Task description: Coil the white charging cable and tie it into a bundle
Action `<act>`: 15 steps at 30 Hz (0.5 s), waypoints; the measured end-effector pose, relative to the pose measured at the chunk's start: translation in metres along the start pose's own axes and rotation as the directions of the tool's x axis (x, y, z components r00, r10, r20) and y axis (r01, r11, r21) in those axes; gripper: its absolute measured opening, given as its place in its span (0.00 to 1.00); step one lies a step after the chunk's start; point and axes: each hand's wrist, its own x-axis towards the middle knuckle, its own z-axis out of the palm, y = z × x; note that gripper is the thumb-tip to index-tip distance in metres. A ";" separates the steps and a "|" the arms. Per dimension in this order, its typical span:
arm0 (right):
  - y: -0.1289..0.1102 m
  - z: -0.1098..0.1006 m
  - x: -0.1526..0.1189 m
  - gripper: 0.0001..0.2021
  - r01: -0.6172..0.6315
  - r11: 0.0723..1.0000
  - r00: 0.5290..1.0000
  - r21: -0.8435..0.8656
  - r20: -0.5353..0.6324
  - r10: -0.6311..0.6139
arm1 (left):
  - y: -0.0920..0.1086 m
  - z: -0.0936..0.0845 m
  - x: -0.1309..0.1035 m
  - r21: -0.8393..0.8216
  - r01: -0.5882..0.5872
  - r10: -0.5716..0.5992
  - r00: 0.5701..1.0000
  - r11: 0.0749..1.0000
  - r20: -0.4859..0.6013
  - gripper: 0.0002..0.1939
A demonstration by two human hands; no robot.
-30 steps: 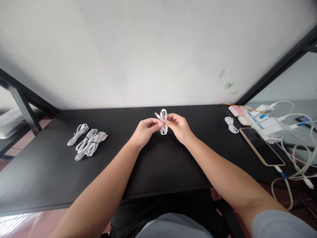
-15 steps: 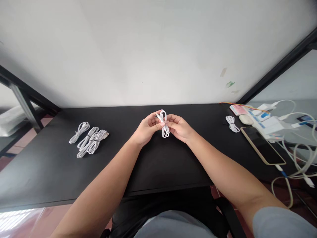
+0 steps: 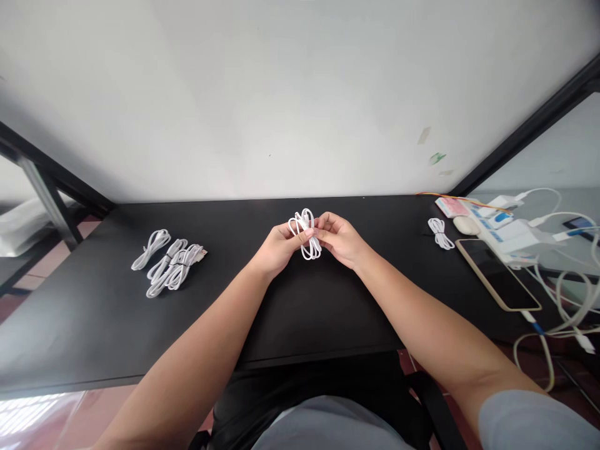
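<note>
A coiled white cable (image 3: 312,249) is held upright over the middle of the black table (image 3: 309,312), its loops spread above and below the fingers. My left hand (image 3: 283,247) pinches its middle from the left, the thumb lying across the loops. From the right, my right hand (image 3: 338,240) grips the same coil, its thumb and fingers closed on it and the thumb tips near each other. Several white cable bundles lie at the left: one coil (image 3: 150,250) and, beside it, overlapping bundles (image 3: 180,267) with dark ties and a small tag.
At the right lie another tied white cable (image 3: 440,234), a phone (image 3: 497,275) with a cord plugged in, a white mouse-like object (image 3: 466,225) and a power strip (image 3: 492,234) with chargers and tangled cords. A pale wall (image 3: 281,106) stands behind the table.
The held coil has fanned out, with a loop now spreading to the left above my left thumb. My left fingers have shifted behind the coil. Both hands stay in nearly the same place.
</note>
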 end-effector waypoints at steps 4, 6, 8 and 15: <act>0.001 -0.001 0.001 0.26 -0.025 0.999 0.999 -0.034 -0.042 0.024 | 0.000 0.000 0.000 0.065 -0.014 0.018 0.998 0.998 -0.055 0.22; 0.003 -0.002 0.002 0.26 -0.036 0.999 0.998 -0.038 -0.052 0.034 | 0.000 0.001 0.000 0.073 -0.019 0.024 0.997 0.997 -0.068 0.23; 0.007 -0.003 0.003 0.25 -0.026 0.998 0.998 -0.054 -0.056 0.023 | 0.000 0.002 0.000 0.083 -0.032 0.039 0.996 0.996 -0.085 0.23; 0.013 -0.002 0.000 0.18 0.193 0.901 0.975 -0.387 -0.027 -0.221 | 0.001 0.001 0.000 0.218 -0.030 0.053 0.994 0.975 -0.098 0.23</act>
